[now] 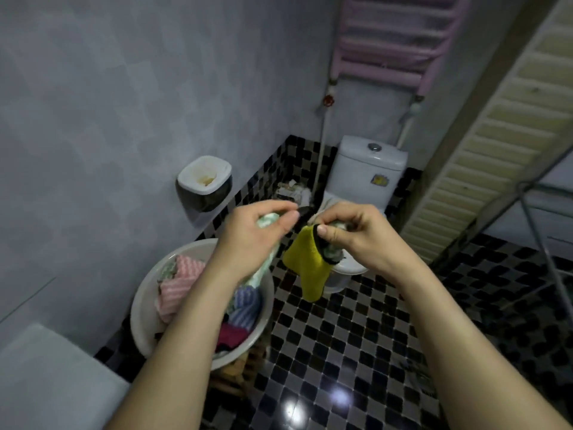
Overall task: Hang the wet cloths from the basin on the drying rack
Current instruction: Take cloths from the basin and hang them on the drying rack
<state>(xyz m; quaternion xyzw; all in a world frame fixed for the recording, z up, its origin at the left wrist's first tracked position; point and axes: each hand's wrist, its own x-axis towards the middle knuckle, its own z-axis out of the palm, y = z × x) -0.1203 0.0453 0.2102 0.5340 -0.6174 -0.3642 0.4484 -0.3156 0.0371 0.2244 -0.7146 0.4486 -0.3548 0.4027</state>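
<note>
The left hand (248,237) and its forearm cover most of the pale green cloth (266,220) and the near side of the basin (138,308), so the cloths (179,283) inside show only in part. The fingers of the right hand (356,234) hide the top edge of the yellow cloth (307,262). The drying rack (527,187) is cut by the right edge. The sticker (379,180) on the toilet (369,162) is too small to read.

The yellow cloth (305,265) is black-edged, the green cloth (267,221) pale, the pink cloth (181,283) striped, the floor (356,336) black-and-grey checked.
</note>
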